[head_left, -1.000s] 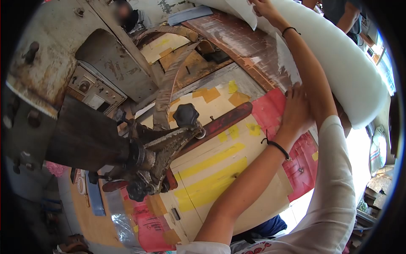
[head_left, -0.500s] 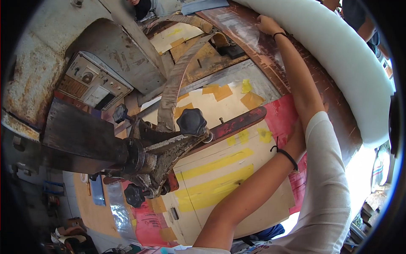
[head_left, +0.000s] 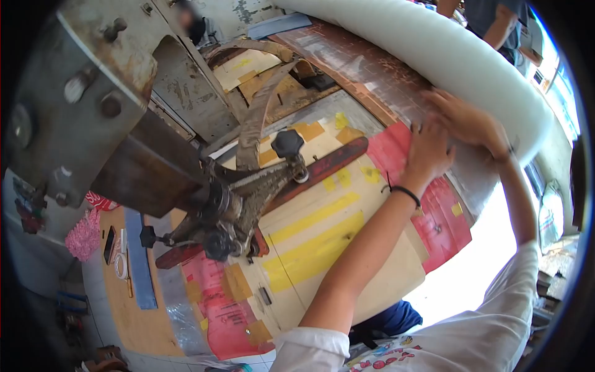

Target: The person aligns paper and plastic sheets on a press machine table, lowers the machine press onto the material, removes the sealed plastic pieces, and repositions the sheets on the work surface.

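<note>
My left hand (head_left: 429, 152) lies with spread fingers where the red sheet (head_left: 443, 226) meets the brown work surface (head_left: 372, 68). Close beside it, my right hand (head_left: 468, 123) rests flat on that surface, fingers apart, beside the thick white roll (head_left: 434, 43). Neither hand holds anything that shows. Left of my forearm is a cream board (head_left: 322, 235) with yellow and tan tape strips. Over the board stands a metal press arm with black knobs (head_left: 287, 144) and a dark red bar (head_left: 334, 162).
A curved strap (head_left: 255, 118) arches behind the press. Blue strips and small tools lie on the wooden board (head_left: 133, 328) at lower left. A person (head_left: 195, 28) is at the back, and another person's arm (head_left: 501, 28) shows at upper right.
My right hand has come back from the far edge of the roll to beside my left hand. White film held up earlier is no longer raised. The view has shifted.
</note>
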### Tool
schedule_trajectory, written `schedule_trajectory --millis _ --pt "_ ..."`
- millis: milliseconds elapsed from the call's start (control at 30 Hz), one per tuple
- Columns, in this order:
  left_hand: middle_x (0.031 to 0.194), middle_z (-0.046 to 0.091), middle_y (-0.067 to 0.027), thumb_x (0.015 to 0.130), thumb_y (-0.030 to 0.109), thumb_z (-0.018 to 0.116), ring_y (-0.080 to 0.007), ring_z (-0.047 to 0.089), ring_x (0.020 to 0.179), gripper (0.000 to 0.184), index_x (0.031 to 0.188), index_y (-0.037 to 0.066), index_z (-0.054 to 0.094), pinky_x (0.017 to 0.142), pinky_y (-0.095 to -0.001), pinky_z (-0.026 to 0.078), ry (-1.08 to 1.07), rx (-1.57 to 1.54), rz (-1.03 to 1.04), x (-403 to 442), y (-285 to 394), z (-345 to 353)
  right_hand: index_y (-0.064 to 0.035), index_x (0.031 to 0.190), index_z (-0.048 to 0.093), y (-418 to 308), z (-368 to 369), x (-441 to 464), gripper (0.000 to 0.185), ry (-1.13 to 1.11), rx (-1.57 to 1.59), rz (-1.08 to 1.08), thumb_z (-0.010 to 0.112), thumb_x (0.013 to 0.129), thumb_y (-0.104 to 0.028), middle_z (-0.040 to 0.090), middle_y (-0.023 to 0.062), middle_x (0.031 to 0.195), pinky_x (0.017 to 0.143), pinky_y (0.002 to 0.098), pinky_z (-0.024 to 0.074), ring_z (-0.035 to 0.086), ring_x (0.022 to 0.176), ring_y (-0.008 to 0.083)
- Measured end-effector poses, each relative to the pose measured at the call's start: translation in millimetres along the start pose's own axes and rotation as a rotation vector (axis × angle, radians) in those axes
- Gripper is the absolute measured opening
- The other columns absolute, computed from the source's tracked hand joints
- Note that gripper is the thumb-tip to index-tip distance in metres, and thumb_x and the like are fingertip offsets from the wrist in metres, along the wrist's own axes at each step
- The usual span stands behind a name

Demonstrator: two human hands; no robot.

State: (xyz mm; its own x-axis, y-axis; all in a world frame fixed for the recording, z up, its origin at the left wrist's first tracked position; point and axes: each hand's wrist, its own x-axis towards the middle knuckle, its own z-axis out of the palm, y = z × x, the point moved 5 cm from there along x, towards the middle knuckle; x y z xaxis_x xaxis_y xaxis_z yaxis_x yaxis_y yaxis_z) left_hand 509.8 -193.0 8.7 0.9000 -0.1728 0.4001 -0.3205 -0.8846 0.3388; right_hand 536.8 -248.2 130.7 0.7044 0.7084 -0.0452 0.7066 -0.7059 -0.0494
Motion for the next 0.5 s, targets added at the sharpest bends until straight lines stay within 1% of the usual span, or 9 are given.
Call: schedule_trajectory --millis 67,100,167,233,267,367,400,467,500 --pt "0.156 0.049 -0.0184 0.099 0.049 0.056 -0.0346 0.034 0.153 0.064 0.146 0.005 0.057 0.125 -0.0605 0.020 -0.033 -0.064 -0.010 2.3 -1.2 -2.6 -0.0071 0.156 0.044 33.9 39.7 -74.9 0.053 0.064 0.037 0.064 0.054 0.109 -0.030 0.049 0.0197 0.156 0.121 0.0445 0.0369 0.045 0.147 0.0376" --pt "0.156 0.049 -0.0184 0.099 0.049 0.056 -0.0342 0.033 0.154 0.064 0.147 0.006 0.057 0.125 -0.0608 0.019 -0.051 -0.108 -0.020 2.5 -1.1 -2.8 -0.0120 0.160 0.041 49.2 64.6 -106.8 0.055 -0.010 0.086 0.177 0.053 0.110 -0.032 0.040 0.0193 0.165 0.126 0.0483 0.0302 0.034 0.155 0.0367" --pt "0.160 0.045 -0.0170 0.100 0.048 0.056 -0.0345 0.030 0.156 0.060 0.145 0.009 0.060 0.126 -0.0623 0.016 -0.064 -0.131 -0.016 7.9 -4.7 4.6 -0.0187 0.161 0.041 42.5 103.0 -151.2 0.055 0.015 0.014 0.371 0.048 0.111 -0.039 0.034 0.0164 0.169 0.128 0.0542 0.0215 0.026 0.158 0.0361" --pt "0.157 0.050 -0.0166 0.101 0.047 0.056 -0.0343 0.037 0.152 0.055 0.142 0.012 0.063 0.125 -0.0603 0.023 -0.204 -0.249 -0.050 16.5 -7.2 -7.4 -0.0233 0.162 0.042 35.1 117.0 -165.8 0.055 0.241 0.044 0.371 0.042 0.111 -0.046 0.029 0.0121 0.172 0.129 0.0572 0.0138 0.021 0.160 0.0346" --pt "0.156 0.052 -0.0164 0.101 0.047 0.056 -0.0342 0.041 0.150 0.053 0.141 0.013 0.065 0.124 -0.0593 0.026 -0.269 -0.299 -0.066 15.9 -6.8 -15.1 -0.0225 0.161 0.043 35.1 117.4 -168.5 0.056 0.240 0.054 0.389 0.038 0.111 -0.048 0.030 0.0099 0.172 0.129 0.0555 0.0118 0.022 0.160 0.0341" --pt "0.133 0.069 -0.0166 0.102 0.041 0.057 -0.0344 0.062 0.128 0.045 0.132 0.010 0.070 0.114 -0.0472 0.044 -0.372 -0.454 -0.052 -6.9 8.5 -53.5 -0.0189 0.158 0.046 25.3 108.7 -167.8 0.053 0.266 0.048 0.374 0.042 0.110 -0.042 0.032 0.0156 0.170 0.126 0.0566 0.0179 0.025 0.158 0.0380" --pt "0.120 0.074 -0.0180 0.102 0.035 0.058 -0.0346 0.069 0.116 0.042 0.131 0.008 0.070 0.107 -0.0425 0.050 -0.293 -0.320 0.136 -24.5 20.7 -58.2 -0.0186 0.158 0.047 34.2 117.7 -167.7 0.052 0.264 0.026 0.354 0.041 0.111 -0.041 0.032 0.0149 0.170 0.126 0.0579 0.0182 0.025 0.158 0.0363" --pt "0.124 0.073 -0.0176 0.100 0.031 0.059 -0.0338 0.067 0.121 0.039 0.127 0.007 0.071 0.110 -0.0458 0.048 -0.427 -0.100 0.202 -70.5 49.3 -95.2 -0.0180 0.157 0.047 38.1 117.8 -165.2 0.052 0.296 0.023 0.326 0.041 0.111 -0.041 0.034 0.0147 0.169 0.125 0.0585 0.0186 0.027 0.158 0.0360" --pt "0.121 0.073 -0.0185 0.099 0.030 0.060 -0.0345 0.067 0.121 0.038 0.126 0.005 0.071 0.112 -0.0467 0.046 -0.516 -0.069 0.240 -100.4 64.8 -112.7 -0.0177 0.157 0.047 39.0 121.2 -168.1 0.052 0.291 0.022 0.308 0.041 0.111 -0.041 0.035 0.0146 0.168 0.125 0.0588 0.0189 0.028 0.157 0.0358"
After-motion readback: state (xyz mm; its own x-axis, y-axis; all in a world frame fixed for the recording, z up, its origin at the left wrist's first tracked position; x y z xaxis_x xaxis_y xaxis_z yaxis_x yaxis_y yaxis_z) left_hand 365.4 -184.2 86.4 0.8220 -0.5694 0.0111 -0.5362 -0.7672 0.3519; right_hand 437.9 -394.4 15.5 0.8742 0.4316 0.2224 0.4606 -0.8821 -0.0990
